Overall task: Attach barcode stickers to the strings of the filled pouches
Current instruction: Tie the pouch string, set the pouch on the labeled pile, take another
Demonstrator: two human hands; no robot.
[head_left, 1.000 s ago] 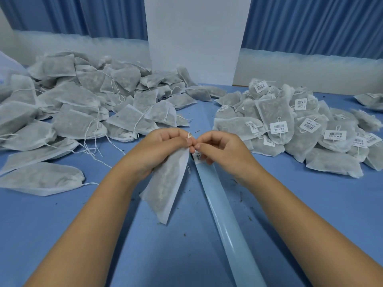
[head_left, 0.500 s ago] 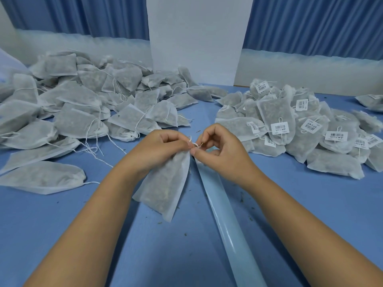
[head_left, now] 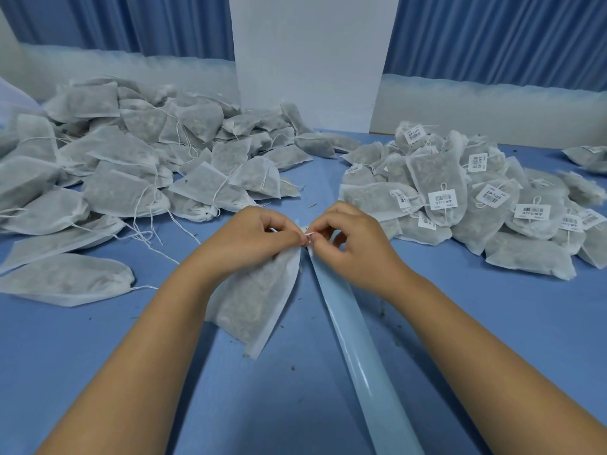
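Gripping one filled pouch (head_left: pixel 256 307) by its gathered neck in the left hand (head_left: pixel 256 238), fingers curled right round it, letting it hang slantwise with the lower corner down near the blue table (head_left: pixel 492 323). Pinching with the right hand (head_left: pixel 354 244), thumb against forefinger, a white scrap (head_left: pixel 308 234) hard against the left fingertips. Probably the barcode sticker folded over the string, though too small to tell for sure. Against half a second back: drawn in from a looser, more open-fingered hold to a tight pinch, with hardly any shift of the pouch. Judging from that, pressing the sticker shut now — nearly done with this one. Just below the hands, running toward the viewer, a pale backing strip (head_left: pixel 361 356). Waiting on the left, the untagged heap (head_left: pixel 131 165) — on the right, the tagged heap (head_left: pixel 476 198).
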